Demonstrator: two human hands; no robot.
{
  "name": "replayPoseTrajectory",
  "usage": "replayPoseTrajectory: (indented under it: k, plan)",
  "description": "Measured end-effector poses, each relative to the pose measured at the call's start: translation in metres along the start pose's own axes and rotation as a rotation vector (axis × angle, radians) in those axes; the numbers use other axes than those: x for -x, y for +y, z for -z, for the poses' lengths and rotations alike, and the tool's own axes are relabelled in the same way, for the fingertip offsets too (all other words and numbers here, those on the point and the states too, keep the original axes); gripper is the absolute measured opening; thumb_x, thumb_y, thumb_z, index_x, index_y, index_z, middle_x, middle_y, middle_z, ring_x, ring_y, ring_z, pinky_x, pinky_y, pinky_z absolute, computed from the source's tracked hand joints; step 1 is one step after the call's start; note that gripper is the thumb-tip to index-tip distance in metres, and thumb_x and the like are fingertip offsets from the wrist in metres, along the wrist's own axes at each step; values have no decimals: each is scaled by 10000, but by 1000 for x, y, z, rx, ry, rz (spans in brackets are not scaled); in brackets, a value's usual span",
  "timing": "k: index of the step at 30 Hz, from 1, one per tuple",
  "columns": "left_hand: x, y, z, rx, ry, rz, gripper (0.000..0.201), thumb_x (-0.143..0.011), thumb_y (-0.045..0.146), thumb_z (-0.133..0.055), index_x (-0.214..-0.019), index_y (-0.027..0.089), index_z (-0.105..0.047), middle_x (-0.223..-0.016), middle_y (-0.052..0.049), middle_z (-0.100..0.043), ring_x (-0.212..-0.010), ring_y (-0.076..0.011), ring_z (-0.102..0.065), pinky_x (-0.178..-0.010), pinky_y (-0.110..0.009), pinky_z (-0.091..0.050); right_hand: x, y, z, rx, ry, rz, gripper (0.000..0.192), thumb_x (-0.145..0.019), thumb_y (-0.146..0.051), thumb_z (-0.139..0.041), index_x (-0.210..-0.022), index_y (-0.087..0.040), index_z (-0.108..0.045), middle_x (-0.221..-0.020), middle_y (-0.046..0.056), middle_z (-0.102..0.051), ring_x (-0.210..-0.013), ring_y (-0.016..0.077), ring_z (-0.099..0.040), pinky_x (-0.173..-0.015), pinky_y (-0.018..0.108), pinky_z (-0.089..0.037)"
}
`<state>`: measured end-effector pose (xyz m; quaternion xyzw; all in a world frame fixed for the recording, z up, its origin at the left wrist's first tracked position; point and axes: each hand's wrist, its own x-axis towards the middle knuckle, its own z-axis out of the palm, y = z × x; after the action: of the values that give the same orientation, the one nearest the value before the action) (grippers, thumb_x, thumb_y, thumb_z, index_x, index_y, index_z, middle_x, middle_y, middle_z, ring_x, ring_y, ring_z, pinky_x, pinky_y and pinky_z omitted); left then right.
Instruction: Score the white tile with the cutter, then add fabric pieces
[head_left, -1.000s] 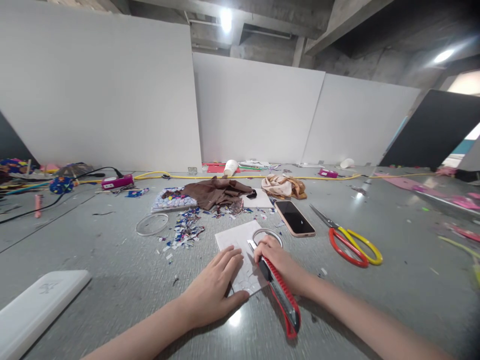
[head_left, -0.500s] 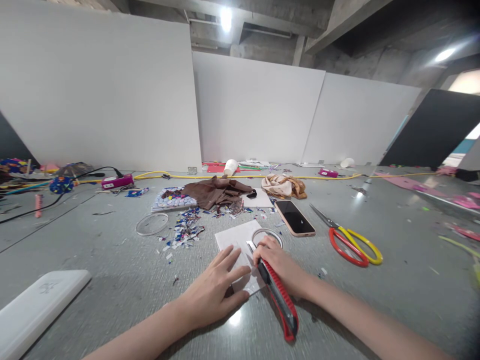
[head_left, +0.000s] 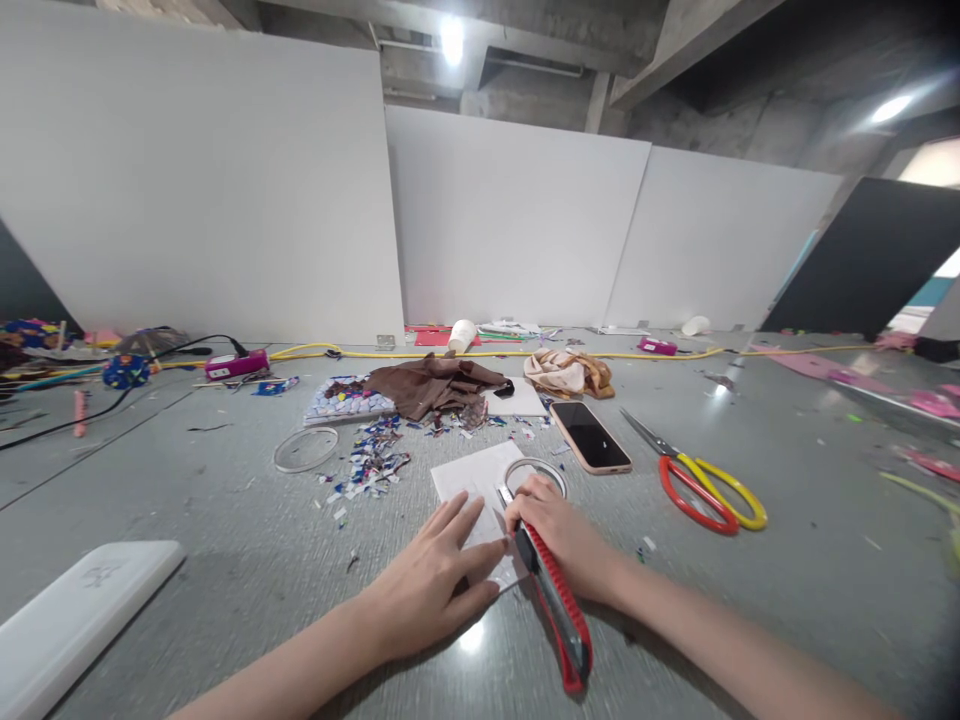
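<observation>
My right hand [head_left: 556,535] is closed around the front of a red and black utility knife [head_left: 559,610], whose handle points back toward me. The knife's front end is over the right side of a white sheet [head_left: 476,470], partly hidden by my fingers. My left hand [head_left: 442,570] lies with fingers spread on the same sheet, holding nothing, its index fingertip close to the knife. A round clear ring-shaped piece [head_left: 534,466] rests at the sheet's upper right, just beyond my right hand.
To the right lie a phone [head_left: 591,437] and red-and-yellow-handled scissors [head_left: 712,490]. Paper scraps [head_left: 371,460] and another clear ring [head_left: 306,449] are at left. Brown cloth [head_left: 435,385], a scrunchie [head_left: 570,372] and a paper cup [head_left: 461,335] sit behind. A white power bank [head_left: 90,610] lies front left.
The knife's tail end has swung slightly left and toward me. My left index finger has shifted a little right, closer to the knife. The sheet and surrounding things look nearly unmoved.
</observation>
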<state>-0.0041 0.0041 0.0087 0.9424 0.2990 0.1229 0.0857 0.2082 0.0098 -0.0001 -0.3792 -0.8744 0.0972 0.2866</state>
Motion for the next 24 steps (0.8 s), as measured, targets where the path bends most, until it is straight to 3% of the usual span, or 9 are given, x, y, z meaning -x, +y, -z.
replayPoseTrajectory:
  k: [3, 7, 10, 13, 15, 17, 24]
  plan:
    - [0, 1, 2, 4, -20, 14, 354, -859, 286, -513, -1213, 266, -515, -1412, -115, -308, -1300, -384, -222, -996, -561, -292, 2, -2, -1, 62, 52, 58, 155, -767, -74, -500, -805, -221, -471, -781, -6, -570, -845, 189, -473, -933, 431, -280]
    - [0, 1, 3, 18, -4, 16, 351, -852, 283, -523, -1202, 262, -531, -1399, -119, -335, -1296, -388, -233, -987, -563, -304, 4, -4, -4, 150, 269, 48, 132, -761, -129, -538, -785, -236, -463, -709, -20, -621, -857, 208, -517, -969, 461, -236]
    - [0, 1, 2, 29, 29, 6, 337, -851, 285, -525, -1187, 259, -540, -1389, -108, -353, -1295, -377, -245, -991, -541, -316, 4, -3, -4, 137, 407, 27, 110, -750, -196, -557, -760, -241, -457, -703, -10, -631, -799, 209, -557, -940, 457, -291]
    - [2, 0, 1, 22, 22, 5, 330, -864, 292, -504, -1192, 258, -523, -1403, -105, -335, -1302, -366, -233, -993, -535, -319, 6, -2, -1, -48, 491, -145, 146, -751, -284, -565, -717, -231, -433, -711, 3, -631, -695, 192, -575, -769, 385, -420]
    - [2, -1, 0, 21, 15, 24, 361, -868, 318, -498, -1219, 233, -485, -1405, -116, -334, -1310, -350, -221, -1004, -529, -312, 9, -3, 2, -203, 467, -281, 151, -812, -338, -497, -734, -223, -437, -647, -15, -604, -615, 170, -570, -630, 319, -442]
    - [2, -1, -1, 33, 20, 55, 413, -859, 352, -507, -1230, 180, -446, -1392, -139, -354, -1317, -327, -216, -1021, -508, -306, 12, -6, 6, -310, 383, -323, 183, -873, -357, -394, -794, -216, -479, -636, -23, -577, -609, 155, -563, -594, 288, -438]
    - [1, -2, -1, 83, 46, 74, 333, -850, 360, -518, -1122, 176, -464, -1372, -131, -386, -1321, -293, -222, -1022, -483, -325, 17, -16, 11, -373, 141, -222, 106, -807, -266, -485, -872, -214, -550, -693, -24, -566, -616, 131, -526, -604, 258, -407]
